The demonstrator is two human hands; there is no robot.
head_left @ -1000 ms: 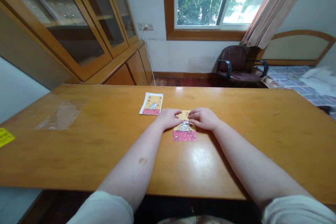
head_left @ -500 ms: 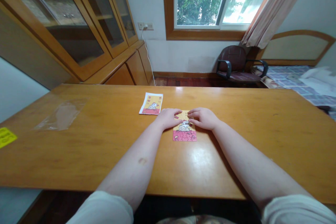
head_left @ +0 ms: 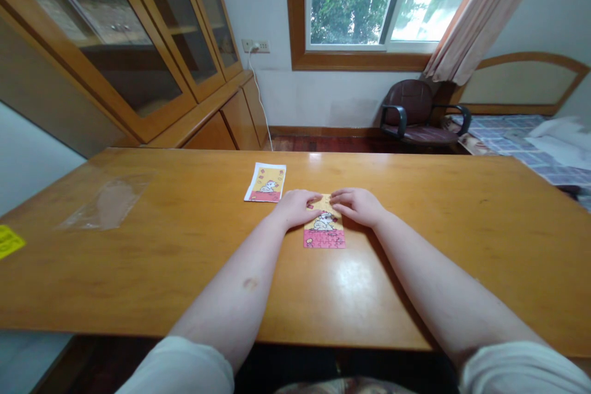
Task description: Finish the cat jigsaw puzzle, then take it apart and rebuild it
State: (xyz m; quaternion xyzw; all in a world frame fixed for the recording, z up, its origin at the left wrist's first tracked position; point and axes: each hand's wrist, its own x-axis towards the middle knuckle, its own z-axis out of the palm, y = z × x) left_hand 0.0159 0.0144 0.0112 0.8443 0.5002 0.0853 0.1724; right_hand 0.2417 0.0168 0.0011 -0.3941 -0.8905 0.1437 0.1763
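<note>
A small jigsaw puzzle (head_left: 324,238) lies flat on the table, its pieces joined into a yellow and pink picture with a white cartoon animal. My left hand (head_left: 295,208) rests along its left side, fingers and thumb stretched apart over the upper part. From the right side, my right hand (head_left: 357,206) reaches in, thumb and fingers spread, the tips touching the puzzle's upper right edge. Neither hand grasps a piece that I can see. The fingers cover parts of the upper picture. A printed card (head_left: 266,183) with the same picture lies behind my left hand.
The wooden table (head_left: 184,258) carries a clear plastic bag (head_left: 111,203) on the left and a yellow label (head_left: 9,241) at the left edge. Beyond it stand a glass-door cabinet (head_left: 198,98), an office chair (head_left: 410,111) and a bed (head_left: 512,135).
Both hands stay at the puzzle's sides with barely any movement. The view has shifted very slightly.
</note>
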